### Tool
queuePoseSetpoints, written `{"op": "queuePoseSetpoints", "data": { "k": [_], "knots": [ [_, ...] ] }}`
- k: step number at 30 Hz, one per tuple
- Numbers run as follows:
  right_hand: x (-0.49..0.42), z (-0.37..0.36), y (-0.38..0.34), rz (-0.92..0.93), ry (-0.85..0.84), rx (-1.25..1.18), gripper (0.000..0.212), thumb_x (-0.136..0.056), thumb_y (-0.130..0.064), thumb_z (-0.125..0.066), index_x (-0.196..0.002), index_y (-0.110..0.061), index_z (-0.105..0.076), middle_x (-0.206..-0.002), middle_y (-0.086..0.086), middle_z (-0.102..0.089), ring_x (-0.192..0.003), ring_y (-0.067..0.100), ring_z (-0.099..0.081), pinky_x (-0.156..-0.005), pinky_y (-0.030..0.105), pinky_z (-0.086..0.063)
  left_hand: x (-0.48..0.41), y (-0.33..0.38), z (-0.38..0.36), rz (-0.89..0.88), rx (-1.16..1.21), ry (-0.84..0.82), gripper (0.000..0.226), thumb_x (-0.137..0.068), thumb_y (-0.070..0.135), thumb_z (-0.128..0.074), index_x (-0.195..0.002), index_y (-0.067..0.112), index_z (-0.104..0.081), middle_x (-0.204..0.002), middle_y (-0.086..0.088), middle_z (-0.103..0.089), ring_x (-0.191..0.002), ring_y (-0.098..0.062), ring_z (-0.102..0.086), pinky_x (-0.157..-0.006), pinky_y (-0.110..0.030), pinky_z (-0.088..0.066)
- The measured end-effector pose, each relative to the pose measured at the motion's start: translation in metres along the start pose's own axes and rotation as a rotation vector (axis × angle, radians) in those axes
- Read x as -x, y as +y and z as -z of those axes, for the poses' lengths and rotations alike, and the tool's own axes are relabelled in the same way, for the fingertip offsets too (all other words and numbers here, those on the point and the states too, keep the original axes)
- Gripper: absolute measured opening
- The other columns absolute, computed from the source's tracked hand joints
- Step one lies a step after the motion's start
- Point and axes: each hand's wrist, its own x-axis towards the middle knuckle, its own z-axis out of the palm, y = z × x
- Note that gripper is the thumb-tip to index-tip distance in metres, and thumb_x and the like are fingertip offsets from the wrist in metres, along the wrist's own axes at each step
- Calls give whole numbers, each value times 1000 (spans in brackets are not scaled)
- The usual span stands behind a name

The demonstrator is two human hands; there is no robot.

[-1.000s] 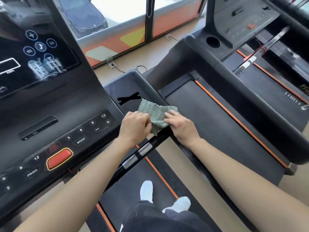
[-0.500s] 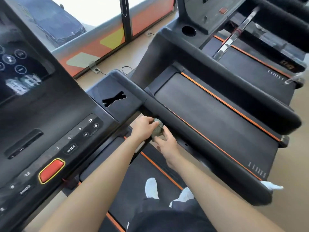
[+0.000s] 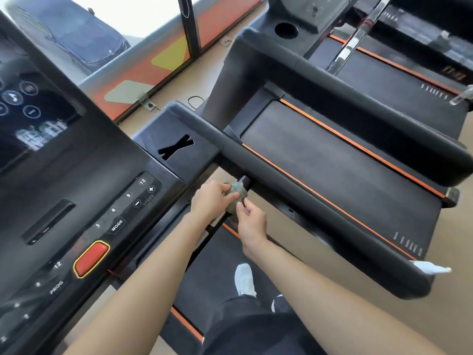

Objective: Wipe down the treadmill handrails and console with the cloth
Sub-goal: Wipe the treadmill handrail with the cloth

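Observation:
The green cloth [image 3: 237,192] is bunched into a small wad around the thin inner grip bar [image 3: 245,181], just below the thick black right handrail [image 3: 322,208]. My left hand [image 3: 213,201] grips the cloth from the left. My right hand [image 3: 252,224] pinches its lower end from below. The console [image 3: 84,201] with its touchscreen, speed buttons and red stop button [image 3: 90,259] fills the left side. Most of the cloth is hidden between my fingers.
A side tray [image 3: 202,149] with black tape crossed on it joins console and handrail. A second treadmill [image 3: 345,160] stands close on the right, with a cup holder [image 3: 286,30] on its console. My shoes [image 3: 245,279] stand on the belt below.
The cloth was spread open on the bar a second ago; now it is bunched small between both hands near the bar's far end. The view has swung right, showing more handrail.

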Motion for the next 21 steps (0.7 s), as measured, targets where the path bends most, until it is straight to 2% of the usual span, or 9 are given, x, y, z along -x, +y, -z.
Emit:
{"op": "queuePoseSetpoints", "data": {
  "k": [1,2,4,6,8,11,15,18,21],
  "knots": [
    [4,-2,6,-4,-19,15,22,-95,-29,-54,-109,-29,-71,-109,-7,-75,-108,8,-68,-101,40,-54,6,-5,-1,7,-40,10,35,-90,54,-66,-78,21,-65,-73,5,-62,-81,-25,-62,-66,-33,-47],
    [7,-5,14,-28,-48,17,29,-91,-35,-55,-114,-25,-70,-113,-3,-74,-109,8,-67,-102,45,-53,13,-12,-1,20,-77,16,35,-88,55,-66,-76,22,-63,-73,3,-62,-82,-27,-64,-65,-32,-46],
    [16,-7,24,-100,-132,-9,55,-88,-37,-57,-139,-17,-58,-130,1,-68,-119,11,-64,-107,47,-49,25,-27,-1,45,-116,22,33,-87,56,-67,-78,24,-66,-76,4,-65,-82,-25,-64,-66,-33,-47],
    [22,-6,25,-132,-183,-57,49,-97,-21,-55,-145,-11,-50,-135,3,-64,-122,14,-62,-110,45,-46,35,-37,-1,46,-76,24,32,-87,55,-67,-83,24,-71,-72,4,-65,-78,-21,-63,-68,-34,-50],
    [18,-3,24,-151,-209,-112,43,-102,-6,-48,-145,-10,-50,-135,4,-64,-122,15,-63,-108,42,-48,39,-37,-1,39,6,42,29,-87,53,-69,-89,25,-75,-71,4,-68,-76,-16,-63,-71,-36,-54],
    [5,1,18,-134,-194,-154,49,-101,0,-46,-150,-11,-44,-143,5,-58,-126,13,-59,-110,41,-46,32,-22,-4,9,73,101,22,-87,51,-69,-97,34,-77,-79,4,-72,-81,-19,-66,-74,-36,-55],
    [-11,11,7,-102,-152,-184,60,-101,0,-48,-156,-14,-31,-150,2,-51,-132,14,-55,-113,42,-43,10,6,-2,-38,140,101,26,-90,38,-71,-115,31,-76,-101,-1,-77,-98,-20,-68,-87,-37,-54],
    [-22,17,7,-67,-96,-193,55,-99,-6,-53,-152,-13,-39,-149,3,-52,-134,15,-53,-114,44,-41,4,9,7,-77,137,-8,31,-93,32,-72,-123,25,-73,-106,0,-77,-101,-18,-68,-93,-36,-52],
    [-26,14,8,-113,-118,-247,32,-97,-9,-61,-129,-8,-59,-124,5,-70,-118,19,-66,-106,44,-49,13,-4,11,-56,92,-93,28,-93,34,-71,-114,17,-74,-93,-3,-76,-90,-21,-69,-86,-39,-54]
  ]
}}
